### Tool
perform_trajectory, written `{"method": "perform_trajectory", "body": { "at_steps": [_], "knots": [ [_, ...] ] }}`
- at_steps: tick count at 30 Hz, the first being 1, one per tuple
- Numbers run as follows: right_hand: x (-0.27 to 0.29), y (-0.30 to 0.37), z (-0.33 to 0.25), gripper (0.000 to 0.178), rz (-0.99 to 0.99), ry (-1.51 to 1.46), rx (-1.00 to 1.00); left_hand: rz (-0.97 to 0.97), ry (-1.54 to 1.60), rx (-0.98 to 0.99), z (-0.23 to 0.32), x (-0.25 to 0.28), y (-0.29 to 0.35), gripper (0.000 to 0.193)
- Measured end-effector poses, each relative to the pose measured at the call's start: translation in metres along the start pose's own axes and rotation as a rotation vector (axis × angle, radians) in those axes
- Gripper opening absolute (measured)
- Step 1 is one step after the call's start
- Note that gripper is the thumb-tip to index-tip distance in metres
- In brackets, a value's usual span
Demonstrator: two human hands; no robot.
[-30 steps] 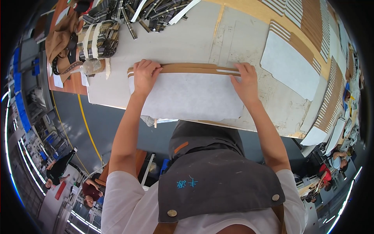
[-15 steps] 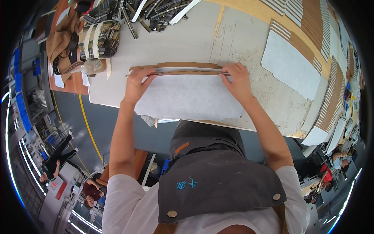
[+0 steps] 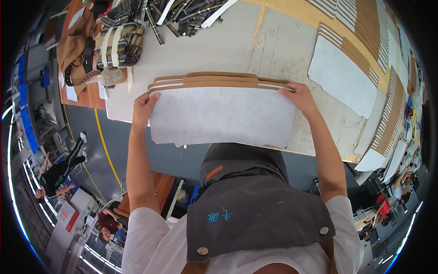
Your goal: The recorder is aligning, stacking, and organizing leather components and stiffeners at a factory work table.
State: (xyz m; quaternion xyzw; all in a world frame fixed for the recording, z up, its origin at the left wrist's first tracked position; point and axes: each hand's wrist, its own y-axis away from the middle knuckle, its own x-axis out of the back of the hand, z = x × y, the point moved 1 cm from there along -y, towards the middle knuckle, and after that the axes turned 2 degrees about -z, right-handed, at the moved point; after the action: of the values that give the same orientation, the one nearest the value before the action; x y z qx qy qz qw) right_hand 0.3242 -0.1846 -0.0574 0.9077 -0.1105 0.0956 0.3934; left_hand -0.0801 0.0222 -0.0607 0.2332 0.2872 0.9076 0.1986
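Observation:
A wide white-backed panel (image 3: 223, 114) with a brown upper edge lies at the table's near edge, its lower part reaching out past it. My left hand (image 3: 145, 106) pinches the panel's upper left corner, thumb on the white face. At the upper right corner my right hand (image 3: 301, 97) grips it the same way, fingers partly hidden beneath. Just beyond the panel's top, stepped brown edges of similar pieces (image 3: 221, 75) show, with white strips between them. How many layers lie under the panel is hidden.
Overlapping white-and-brown panels (image 3: 342, 68) lie to the right. Plaid strips (image 3: 182, 18) are heaped at the back left, near a tied plaid bundle (image 3: 119, 44), a bottle (image 3: 112, 76) and a brown bag with a belt (image 3: 75, 55). Other people (image 3: 59, 169) are in the background.
My hands have moved apart, outward to the panel's upper corners. The panel, whose top edge was raised between my fingers, now lies flatter and nearer me, showing the stepped brown edges behind.

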Motion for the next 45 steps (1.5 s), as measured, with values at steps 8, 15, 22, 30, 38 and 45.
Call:
{"method": "perform_trajectory", "body": {
  "at_steps": [8, 15, 22, 30, 38, 45],
  "knots": [
    [-0.008, -0.007, 0.010, 0.033, 0.053, 0.278, 0.026, 0.002, -0.268, -0.039, -0.008, 0.003, -0.013, 0.028],
    [-0.010, -0.008, 0.007, 0.035, 0.102, 0.419, 0.040, -0.073, -0.272, 0.009, -0.001, 0.006, -0.011, 0.029],
    [-0.012, -0.002, 0.007, 0.031, 0.201, 0.356, 0.079, 0.072, -0.821, -0.165, 0.015, 0.003, -0.017, 0.024],
    [-0.025, 0.001, -0.002, 0.036, 0.354, 0.576, 0.147, 0.099, -0.773, -0.899, 0.052, -0.097, -0.016, 0.016],
    [-0.063, -0.010, -0.029, 0.036, 0.418, 0.561, 0.737, 0.004, -0.793, -1.035, 0.056, -0.118, -0.017, 0.015],
    [-0.072, -0.004, -0.023, 0.021, 0.304, 0.575, 0.943, 0.121, -0.758, -1.268, 0.060, -0.106, 0.002, 0.013]
  ]
}}
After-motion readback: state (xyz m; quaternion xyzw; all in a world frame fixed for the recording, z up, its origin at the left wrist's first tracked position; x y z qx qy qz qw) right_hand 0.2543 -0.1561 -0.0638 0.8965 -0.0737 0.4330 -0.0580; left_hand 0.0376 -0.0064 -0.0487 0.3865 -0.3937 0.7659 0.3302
